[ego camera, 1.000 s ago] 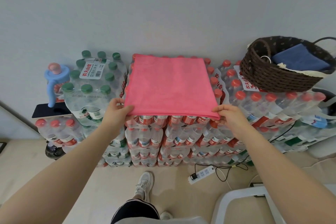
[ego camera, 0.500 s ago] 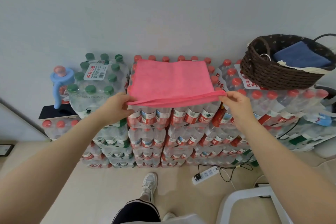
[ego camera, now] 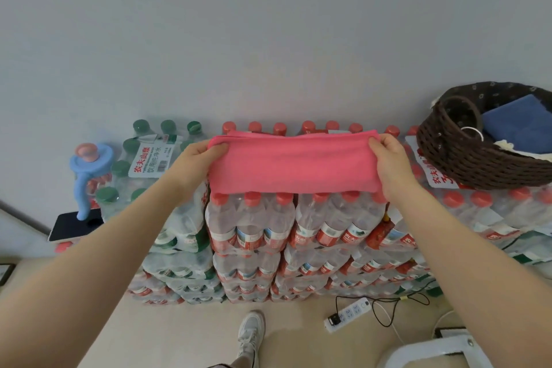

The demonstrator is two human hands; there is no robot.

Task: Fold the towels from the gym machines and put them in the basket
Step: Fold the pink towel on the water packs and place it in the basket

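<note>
The pink towel (ego camera: 294, 164) lies folded over on top of the stacked packs of red-capped water bottles (ego camera: 294, 227), its doubled edge reaching toward the wall. The left hand (ego camera: 195, 158) grips the towel's left end, thumb on top — the right hand (ego camera: 388, 155) pinches the right end the same way, both hands clamped on the cloth and set apart by its full width. To the right, on the neighbouring packs, stands the dark woven basket (ego camera: 466, 164) with a folded blue towel (ego camera: 519, 121) inside.
</note>
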